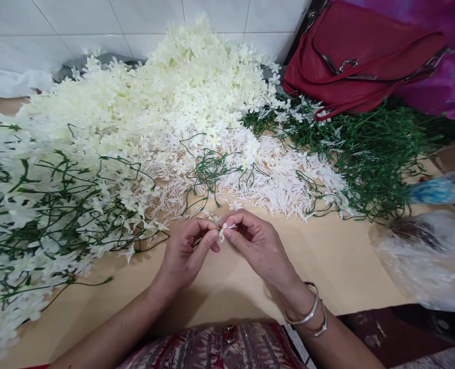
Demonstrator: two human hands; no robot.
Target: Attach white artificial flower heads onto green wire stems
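Observation:
Both hands meet over the table's near middle, fingertips almost touching. Pinched between the thumb and forefinger of my right hand [260, 246] is a small white artificial flower [222, 233], with thin white bits poking out beside it. My left hand [191, 251] is closed in a pinch on a thin dark green stem, mostly hidden by the fingers. Just beyond the hands lie a scatter of thin white stamen sticks [273, 189] and a small tangle of green stems [210, 169]. White flowers on green stems [58, 200] spread out to the left.
A tall heap of loose cream-white flower heads [196, 82] rises against the tiled wall [84, 15]. To the right are a pile of green stems [377, 154], a red handbag [361, 56] and a clear plastic bag [431, 256]. Beige covering [227, 292] lies under everything.

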